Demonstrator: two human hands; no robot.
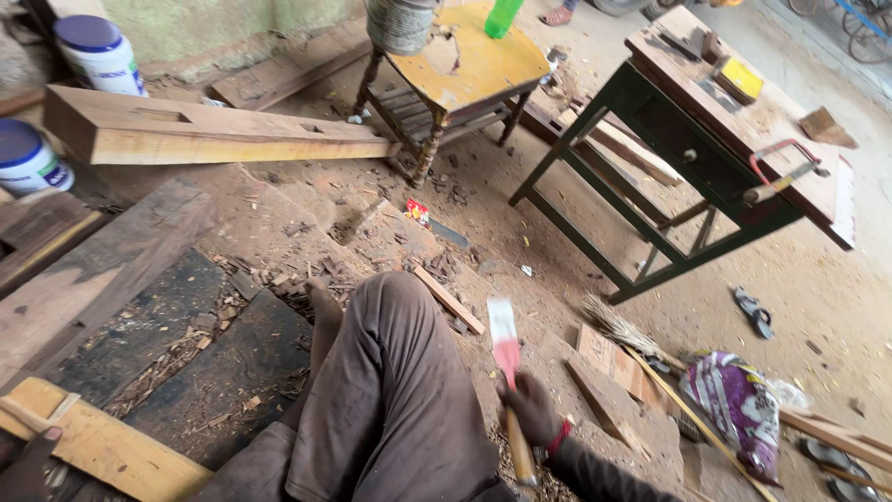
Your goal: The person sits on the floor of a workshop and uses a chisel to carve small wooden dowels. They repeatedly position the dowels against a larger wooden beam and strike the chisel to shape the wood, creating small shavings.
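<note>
At six o'clock, low in view, a chisel [509,372] is gripped by the right hand [532,409], fingers wrapped tight round its wooden handle. Its long axis runs toward twelve, blade away from the body, beside the bent knee [395,297]. At eight o'clock the left hand [32,455] rests against a plank [102,442]; whether its fingers are spread cannot be told.

Left hand [28,460] cut off at frame corner; chisel [509,372] blade motion-blurred; metal can [400,23] top cropped

Red-bladed wooden-handled chisel [507,372], upright, gripped
</note>
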